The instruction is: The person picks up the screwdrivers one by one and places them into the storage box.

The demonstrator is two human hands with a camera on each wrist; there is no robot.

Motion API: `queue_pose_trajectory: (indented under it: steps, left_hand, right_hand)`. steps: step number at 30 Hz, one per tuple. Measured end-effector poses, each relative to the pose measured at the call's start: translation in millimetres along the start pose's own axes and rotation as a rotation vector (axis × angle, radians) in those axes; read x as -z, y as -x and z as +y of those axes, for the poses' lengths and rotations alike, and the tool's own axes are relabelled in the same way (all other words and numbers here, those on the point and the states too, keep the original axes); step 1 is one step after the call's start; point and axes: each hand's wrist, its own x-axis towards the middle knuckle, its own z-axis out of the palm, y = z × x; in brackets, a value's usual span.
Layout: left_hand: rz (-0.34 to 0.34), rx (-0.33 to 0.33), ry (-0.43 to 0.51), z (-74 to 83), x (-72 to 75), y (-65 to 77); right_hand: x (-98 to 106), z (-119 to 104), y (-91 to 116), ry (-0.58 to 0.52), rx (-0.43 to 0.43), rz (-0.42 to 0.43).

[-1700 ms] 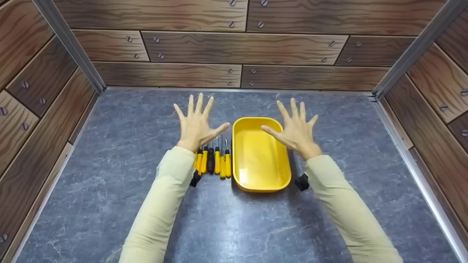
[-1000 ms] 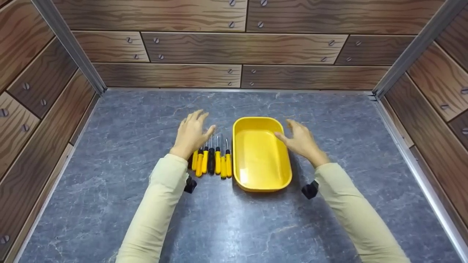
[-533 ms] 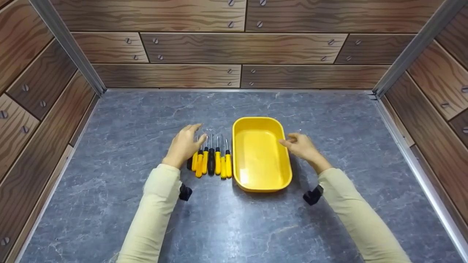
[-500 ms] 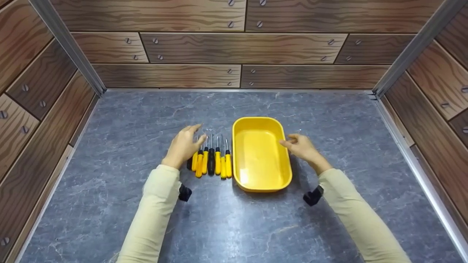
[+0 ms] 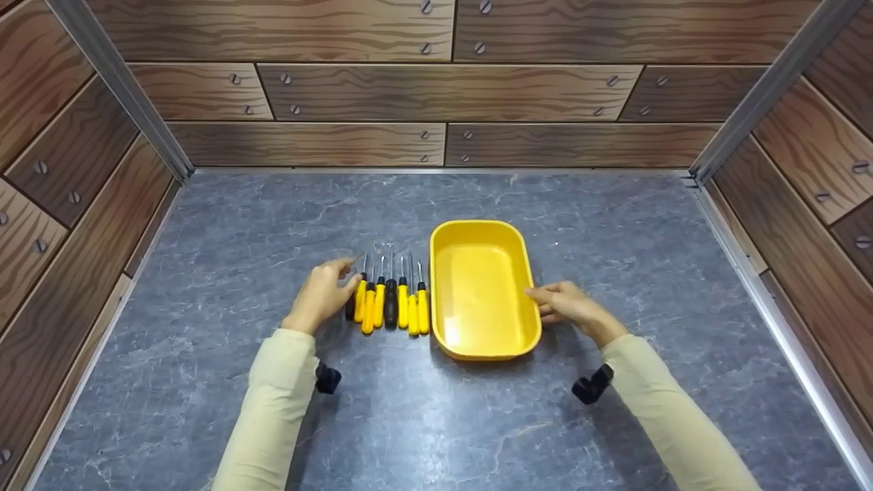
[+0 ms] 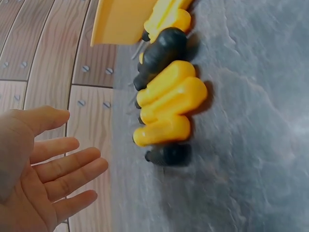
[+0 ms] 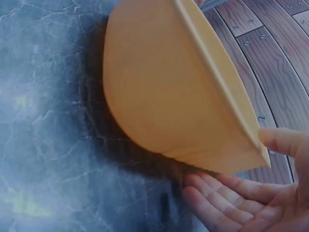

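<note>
A row of screwdrivers (image 5: 378, 310) with yellow or black handles lies side by side, shafts pointing away from me. My left hand (image 5: 322, 294) is at the left end of the row, beside the black-handled screwdriver (image 6: 169, 155); its fingers are spread and hold nothing in the left wrist view. Right of the row stands a deep yellow plastic tray (image 5: 483, 293) with nothing in it. My right hand (image 5: 571, 305) pinches the tray's right wall, thumb (image 7: 280, 141) at the rim and fingers (image 7: 227, 198) against the outside, low near the tabletop.
The grey marbled tabletop (image 5: 436, 423) spreads around the objects. Wood-patterned panels (image 5: 382, 92) stand behind and on both sides, with metal rails (image 5: 771, 307) along the edges. A black wrist camera (image 5: 592, 384) hangs under each sleeve.
Both hands have come down and back toward me from spread above the table. The left has moved to the row's left end; the right has taken the tray's side. Tray and screwdrivers stay put.
</note>
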Motion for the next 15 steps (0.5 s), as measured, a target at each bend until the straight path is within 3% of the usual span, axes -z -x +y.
queue_pose_trajectory:
  steps: [9,15]
  left_hand:
    - [0.006,0.019,0.035,-15.1,0.4,7.8]
    - [-0.032,0.043,0.042,-20.1,-0.1,10.4]
  right_hand:
    - [4.9,14.0,-2.2,-0.162,-0.049,-0.134]
    - [6.9,21.5,-5.1,-0.285,-0.058,-0.18]
